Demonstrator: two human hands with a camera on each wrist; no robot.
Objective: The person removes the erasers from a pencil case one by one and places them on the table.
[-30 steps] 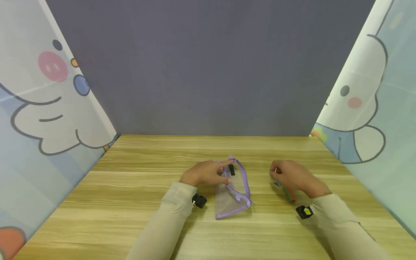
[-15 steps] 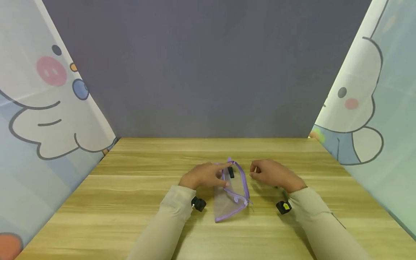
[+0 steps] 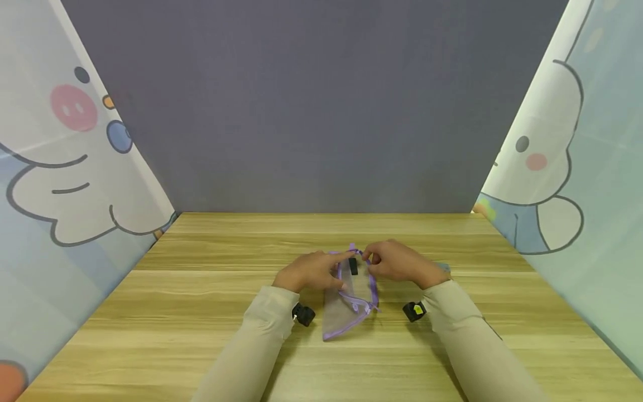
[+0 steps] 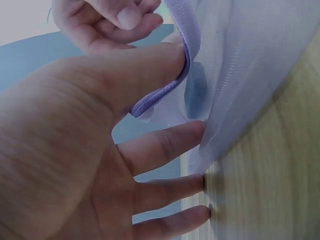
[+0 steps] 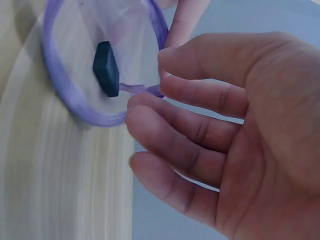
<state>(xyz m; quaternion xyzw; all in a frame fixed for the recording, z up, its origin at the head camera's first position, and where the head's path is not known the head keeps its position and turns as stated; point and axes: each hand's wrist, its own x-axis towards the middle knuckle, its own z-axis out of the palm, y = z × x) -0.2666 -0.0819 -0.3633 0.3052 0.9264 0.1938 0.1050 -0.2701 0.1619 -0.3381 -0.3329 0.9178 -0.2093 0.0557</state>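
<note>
A sheer mesh pouch [image 3: 337, 319] with a purple zip edge [image 5: 75, 102] lies on the table, its mouth spread. Inside sits a small black block [image 3: 353, 266], tapered in the right wrist view. My left hand [image 3: 311, 272] keeps the mouth apart: the thumb [image 4: 150, 62] bears against the zip edge, while straight, spread fingers touch mesh and table. At the mouth's right side is my right hand [image 3: 399, 262], thumb and fingers loosely bent close to the edge. A gap shows between thumb and index finger, with nothing visibly held.
A blue-grey thing [image 3: 443, 267] peeks out behind the right wrist, mostly hidden. The wooden table [image 3: 226, 318] runs back to a dark grey panel [image 3: 321, 111]. Printed cartoon curtains [image 3: 552, 139] stand on both sides.
My right hand has moved left, away from small coloured things at the right, up to the pouch's mouth. My left hand stays at the pouch in much the same pose.
</note>
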